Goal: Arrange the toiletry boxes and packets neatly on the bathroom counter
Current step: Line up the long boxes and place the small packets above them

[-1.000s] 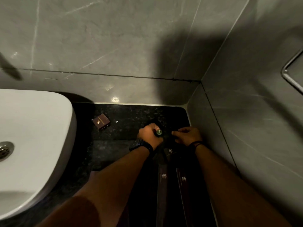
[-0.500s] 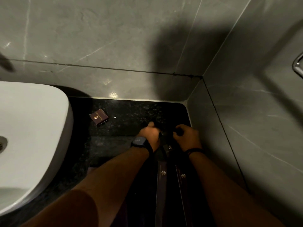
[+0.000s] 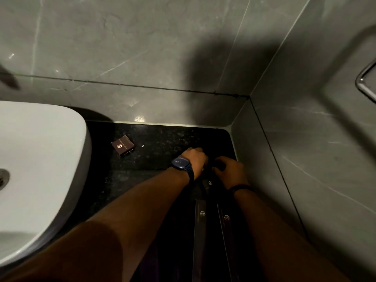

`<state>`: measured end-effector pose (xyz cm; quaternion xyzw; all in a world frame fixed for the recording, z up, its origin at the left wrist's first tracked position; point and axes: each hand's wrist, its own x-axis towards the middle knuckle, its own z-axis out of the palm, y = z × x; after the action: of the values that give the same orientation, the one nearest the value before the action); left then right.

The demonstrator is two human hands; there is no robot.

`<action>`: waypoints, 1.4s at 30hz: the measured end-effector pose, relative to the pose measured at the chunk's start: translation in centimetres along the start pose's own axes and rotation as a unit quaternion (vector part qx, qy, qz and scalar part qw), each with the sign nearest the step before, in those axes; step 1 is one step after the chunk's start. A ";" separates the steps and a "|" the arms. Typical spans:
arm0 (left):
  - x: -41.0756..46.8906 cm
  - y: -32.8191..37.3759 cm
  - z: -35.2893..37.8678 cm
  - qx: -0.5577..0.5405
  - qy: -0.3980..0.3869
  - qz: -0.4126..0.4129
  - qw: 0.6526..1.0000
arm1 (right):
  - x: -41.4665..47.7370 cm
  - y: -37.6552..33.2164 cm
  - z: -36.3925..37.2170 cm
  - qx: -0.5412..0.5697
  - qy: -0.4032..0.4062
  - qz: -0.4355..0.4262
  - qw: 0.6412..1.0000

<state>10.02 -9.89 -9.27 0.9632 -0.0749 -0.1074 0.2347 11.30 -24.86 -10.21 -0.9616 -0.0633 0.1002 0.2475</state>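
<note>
My left hand, with a dark watch on its wrist, rests knuckles-up near the back right corner of the black counter, its fingers curled around a small dark toiletry item that it hides. Close beside it, my right hand has bent fingers on something dark that I cannot make out. Just below the hands lies a short dark packet. Two long dark boxes with gold logos, one on the left and one on the right, lie side by side toward me. A small brown box lies apart at the back left.
A white basin fills the left side and overhangs the counter. Grey tiled walls close in the back and the right side. A metal rail is mounted on the right wall. The corner is in deep shadow.
My left hand has rolled knuckles-up, hiding the green-capped item seen in it a second ago. My right hand has moved in closer to it. The small brown box has not moved.
</note>
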 end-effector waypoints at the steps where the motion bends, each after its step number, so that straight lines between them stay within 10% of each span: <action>1: 0.0 0.1 0.0 -0.005 0.001 -0.005 1.000 | 0.0 0.0 0.1 0.004 0.001 0.000 1.000; 15: -1.9 -0.7 0.2 -0.022 0.001 -0.060 0.998 | -2.1 0.7 -0.1 -0.063 0.059 -0.068 0.994; 19: -2.7 -1.1 -0.4 -0.009 0.009 -0.074 0.997 | -3.4 0.9 -0.4 -0.246 -0.044 -0.284 0.926; 24: -3.8 -2.4 -2.1 -0.001 0.074 -0.096 0.993 | -3.4 0.2 -1.3 -0.410 -0.173 -0.310 0.841; 34: -5.2 -7.3 -4.6 0.075 0.067 -0.207 0.973 | -1.8 -0.1 -0.4 -0.509 -0.120 -0.391 0.757; 42: -4.5 -12.9 -5.1 0.065 0.052 -0.351 0.933 | -1.3 1.3 -2.1 -0.480 -0.081 -0.421 0.765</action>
<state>8.10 4.56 -10.11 0.9454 0.2735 -0.1278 0.1223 10.62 -27.20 -8.91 -0.8197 -0.5219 0.0200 -0.2351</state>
